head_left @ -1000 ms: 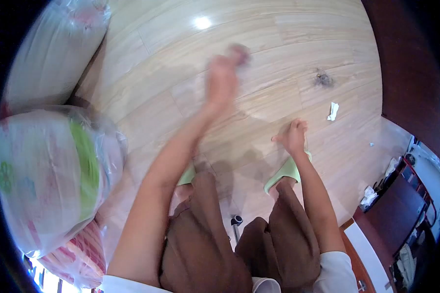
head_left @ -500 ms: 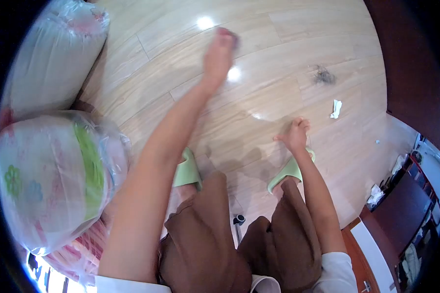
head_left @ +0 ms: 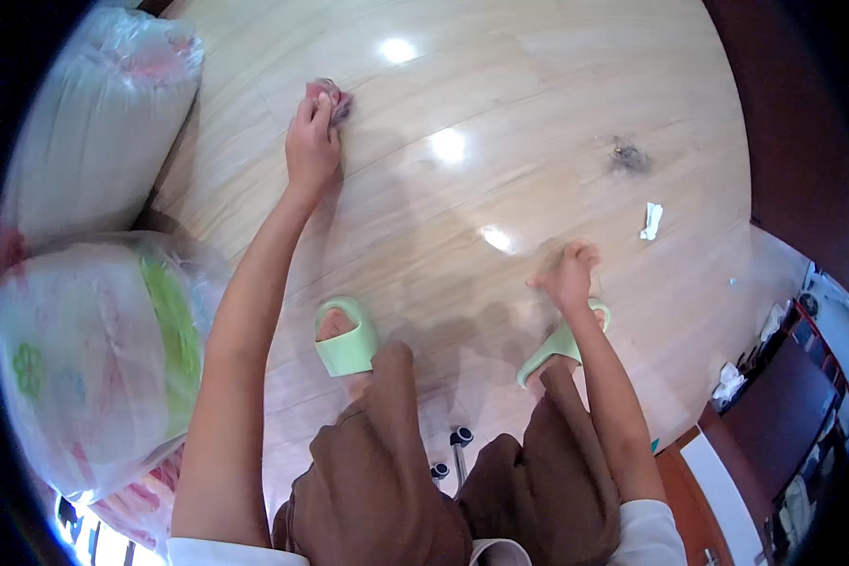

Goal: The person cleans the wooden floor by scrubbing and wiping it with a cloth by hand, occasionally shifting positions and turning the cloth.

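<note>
My left hand [head_left: 313, 146] is stretched out at the upper left, its fingers closed on a crumpled dark red cloth [head_left: 331, 100] at the floor. Over the floor [head_left: 396, 208], in front of the right green slipper [head_left: 561, 344], is my right hand [head_left: 569, 275], its fingers apart and nothing in it. A clump of grey fluff [head_left: 628, 157] and a crumpled white tissue [head_left: 651, 221] lie beyond my right hand, to the right.
Large plastic-wrapped bundles [head_left: 94, 358] stand along the left side. My left foot wears a green slipper [head_left: 347, 347]. Caster wheels [head_left: 460, 436] show between my knees. Dark red furniture [head_left: 792, 123] and a white crumpled paper [head_left: 728, 382] are at the right.
My left hand has swept leftward across the floor with the cloth, uncovering more of the left slipper. My right hand stays near the right slipper, slightly lower in view.
</note>
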